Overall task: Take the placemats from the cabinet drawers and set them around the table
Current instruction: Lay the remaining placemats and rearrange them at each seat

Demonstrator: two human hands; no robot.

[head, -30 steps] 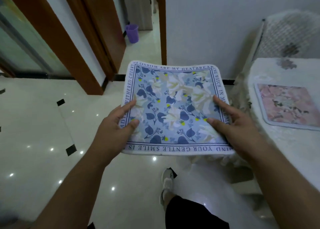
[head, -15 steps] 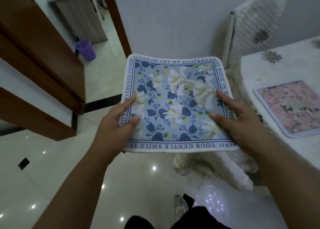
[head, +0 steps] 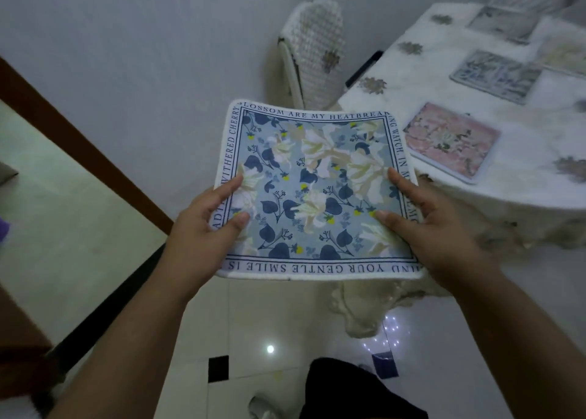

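Note:
I hold a square blue floral placemat (head: 317, 187) with a lettered white border flat in front of me, above the floor. My left hand (head: 203, 231) grips its left edge, thumb on top. My right hand (head: 434, 225) grips its right edge the same way. To the right stands the table (head: 523, 177) under a white fluffy cloth. A pink floral placemat (head: 450, 141) lies near its closest corner. A grey-blue placemat (head: 496, 76) lies farther back, and more mats, blurred, sit beyond it.
A chair (head: 314, 53) with a white lacy cover stands against the grey wall, just left of the table's corner. A brown door frame (head: 82, 136) runs along the left. The glossy tiled floor (head: 279, 323) lies below, and the tablecloth fringe hangs down under the mat.
The view has swung to the right: the doorway and purple bin slid out on the left, and the table with more placemats came into view. Both hands keep the same grip on the blue mat.

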